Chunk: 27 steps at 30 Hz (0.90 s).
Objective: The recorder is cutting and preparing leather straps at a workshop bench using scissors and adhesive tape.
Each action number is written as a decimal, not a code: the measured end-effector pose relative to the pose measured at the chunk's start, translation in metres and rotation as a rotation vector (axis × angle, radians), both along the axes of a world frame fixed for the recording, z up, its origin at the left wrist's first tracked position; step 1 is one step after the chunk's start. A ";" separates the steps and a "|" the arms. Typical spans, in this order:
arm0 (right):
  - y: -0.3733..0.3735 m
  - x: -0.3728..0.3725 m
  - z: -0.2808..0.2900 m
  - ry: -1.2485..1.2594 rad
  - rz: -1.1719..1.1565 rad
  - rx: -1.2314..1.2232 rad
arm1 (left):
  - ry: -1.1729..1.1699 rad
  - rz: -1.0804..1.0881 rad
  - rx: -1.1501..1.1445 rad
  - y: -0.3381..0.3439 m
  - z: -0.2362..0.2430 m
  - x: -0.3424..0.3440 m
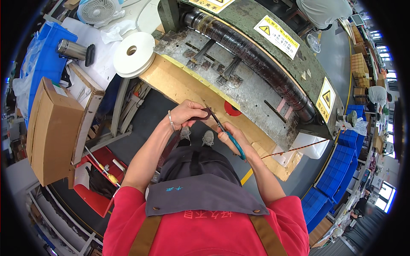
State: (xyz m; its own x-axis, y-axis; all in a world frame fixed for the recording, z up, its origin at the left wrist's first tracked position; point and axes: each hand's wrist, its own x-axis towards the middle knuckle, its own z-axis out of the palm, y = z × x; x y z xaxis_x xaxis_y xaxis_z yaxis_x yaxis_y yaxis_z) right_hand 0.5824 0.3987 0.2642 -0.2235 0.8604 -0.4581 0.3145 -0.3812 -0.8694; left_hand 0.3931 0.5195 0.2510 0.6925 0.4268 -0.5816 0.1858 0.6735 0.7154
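Observation:
My left hand (186,114) is closed on a dark brown strip (205,114), pinching it near one end. More of the strip seems to hang below that hand, beside my forearm. In my right hand (234,138) is a pair of scissors (235,146) with teal handles, fingers wrapped round the grips. The long dark blades point up and away, right beside the strip's end; whether they touch it I cannot tell. Both hands are in front of the wooden ledge of a machine (252,100) with a worn metal bed and a dark roller (256,59).
White spools (133,53) sit at the ledge's left end. Beyond are a steel flask (72,49) and a fan (96,10). A cardboard box (55,132) stands left, a red bin (100,187) below it. Blue crates (335,170) line the right. A striped cord (294,148) runs near my right forearm.

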 end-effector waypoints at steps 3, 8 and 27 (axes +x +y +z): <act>0.002 0.000 0.007 -0.043 0.012 0.013 | 0.014 -0.004 0.011 0.000 0.003 0.000; 0.008 -0.001 0.005 0.005 -0.013 0.136 | 0.052 -0.045 0.037 -0.001 0.003 0.004; 0.012 0.007 0.002 -0.091 0.063 0.071 | 0.059 -0.068 0.030 0.003 -0.001 0.004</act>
State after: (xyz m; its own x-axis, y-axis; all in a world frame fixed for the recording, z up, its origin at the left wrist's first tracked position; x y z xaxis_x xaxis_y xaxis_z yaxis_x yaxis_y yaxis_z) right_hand 0.5893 0.4103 0.2662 -0.2388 0.8768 -0.4174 0.4148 -0.2966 -0.8602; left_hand 0.3971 0.5227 0.2497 0.6855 0.3978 -0.6098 0.2726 0.6364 0.7216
